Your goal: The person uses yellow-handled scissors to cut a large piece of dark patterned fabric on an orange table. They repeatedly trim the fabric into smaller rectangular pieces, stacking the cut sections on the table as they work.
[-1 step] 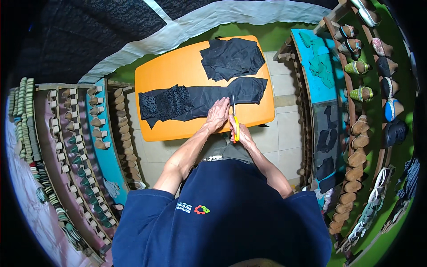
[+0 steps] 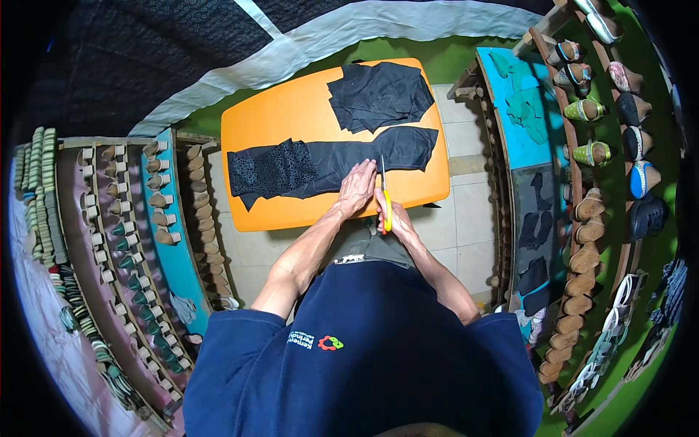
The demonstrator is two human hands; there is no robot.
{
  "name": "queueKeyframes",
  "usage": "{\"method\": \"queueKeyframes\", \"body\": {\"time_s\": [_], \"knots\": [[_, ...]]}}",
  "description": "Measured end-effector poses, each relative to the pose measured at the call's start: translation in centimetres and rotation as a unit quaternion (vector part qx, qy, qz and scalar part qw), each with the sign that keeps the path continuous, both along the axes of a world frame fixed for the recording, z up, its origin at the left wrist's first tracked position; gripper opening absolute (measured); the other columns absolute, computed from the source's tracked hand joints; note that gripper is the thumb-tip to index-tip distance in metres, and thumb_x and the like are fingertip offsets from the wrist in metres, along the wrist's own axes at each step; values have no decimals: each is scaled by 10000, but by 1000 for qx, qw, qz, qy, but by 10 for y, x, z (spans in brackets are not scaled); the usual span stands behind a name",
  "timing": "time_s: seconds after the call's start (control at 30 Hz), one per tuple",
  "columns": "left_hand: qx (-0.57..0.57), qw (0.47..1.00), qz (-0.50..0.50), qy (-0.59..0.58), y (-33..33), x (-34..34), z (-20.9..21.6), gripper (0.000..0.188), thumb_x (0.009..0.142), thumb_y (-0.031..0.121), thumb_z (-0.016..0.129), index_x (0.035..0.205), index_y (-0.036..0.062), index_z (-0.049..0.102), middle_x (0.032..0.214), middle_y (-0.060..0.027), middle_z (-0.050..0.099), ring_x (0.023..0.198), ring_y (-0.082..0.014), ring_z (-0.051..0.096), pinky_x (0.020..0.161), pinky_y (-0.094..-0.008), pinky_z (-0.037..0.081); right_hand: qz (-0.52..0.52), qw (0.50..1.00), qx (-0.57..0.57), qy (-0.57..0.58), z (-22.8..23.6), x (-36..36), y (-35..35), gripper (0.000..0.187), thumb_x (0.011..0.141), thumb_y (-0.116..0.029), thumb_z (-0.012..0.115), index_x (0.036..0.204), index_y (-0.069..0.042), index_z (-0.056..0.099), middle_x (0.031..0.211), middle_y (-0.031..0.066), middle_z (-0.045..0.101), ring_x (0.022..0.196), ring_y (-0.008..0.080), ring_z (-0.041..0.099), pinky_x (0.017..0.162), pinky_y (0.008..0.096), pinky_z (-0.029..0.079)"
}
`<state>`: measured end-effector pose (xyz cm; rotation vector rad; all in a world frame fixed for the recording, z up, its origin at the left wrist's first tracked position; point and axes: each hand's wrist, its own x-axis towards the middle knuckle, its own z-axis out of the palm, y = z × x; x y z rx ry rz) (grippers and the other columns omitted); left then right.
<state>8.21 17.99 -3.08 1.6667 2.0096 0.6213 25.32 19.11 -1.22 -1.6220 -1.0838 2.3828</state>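
A long strip of black cloth (image 2: 342, 162) lies across the orange tabletop (image 2: 284, 102), with a dark patterned piece (image 2: 271, 169) over its left part. My left hand (image 2: 357, 186) rests flat on the strip's near edge, fingers stretched out and close together. Just to its right, my right hand (image 2: 397, 221) grips scissors (image 2: 386, 207) with yellow handles. Their blades point away from me and reach over the strip beside my left fingertips; whether they are cutting into the cloth I cannot tell. Behind the strip, at the far right, sits a pile of black cloth pieces (image 2: 382, 95).
Wooden racks with shoe lasts (image 2: 162, 200) line the left side. At the right, a blue shelf (image 2: 518, 149) carries green scraps (image 2: 526, 105) and black pieces (image 2: 536, 229). Further right, a rack holds shoes (image 2: 591, 153) and several brown lasts (image 2: 575, 306). Dark fabric (image 2: 160, 58) hangs beyond the table.
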Motion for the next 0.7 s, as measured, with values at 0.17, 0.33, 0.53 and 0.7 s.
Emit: {"method": "queueKeyframes", "body": {"time_s": [0.17, 0.33, 0.53, 0.7], "knots": [[3, 1000, -4, -3, 0, 1, 6, 377, 1012, 162, 478, 1328, -36, 538, 1340, -268, 586, 1297, -400, 534, 1122, -499, 398, 5, 999, 13, -31, -7, 1, 2, 733, 779, -790, 652, 802, -70, 518, 606, 5, 449, 446, 124, 478, 423, 268, 437], [-8, 1000, 0, -22, -2, 0, 4, 399, 1012, 174, 500, 1358, -26, 507, 1353, -292, 562, 1302, -419, 516, 1128, -503, 393, 14, 998, 32, -57, -4, 2, 3, 726, 758, -789, 677, 770, -82, 514, 593, -7, 441, 426, 113, 463, 400, 266, 429], [1, 1000, 10, -18, -3, 0, 1, 382, 1015, 170, 493, 1339, -30, 517, 1335, -290, 576, 1264, -427, 543, 1105, -508, 416, -12, 993, 86, -74, 11, 0, 1, 677, 781, -737, 705, 607, -117, 496, 529, -18, 450, 428, 99, 502, 422, 246, 458], [0, 1000, 15, -25, -2, 1, 5, 376, 1009, 159, 498, 1331, -34, 522, 1332, -277, 583, 1242, -425, 561, 1092, -508, 430, -17, 996, 61, -55, 7, -1, 4, 665, 797, -735, 687, 683, -103, 515, 541, -15, 455, 413, 101, 490, 409, 261, 471]]}}
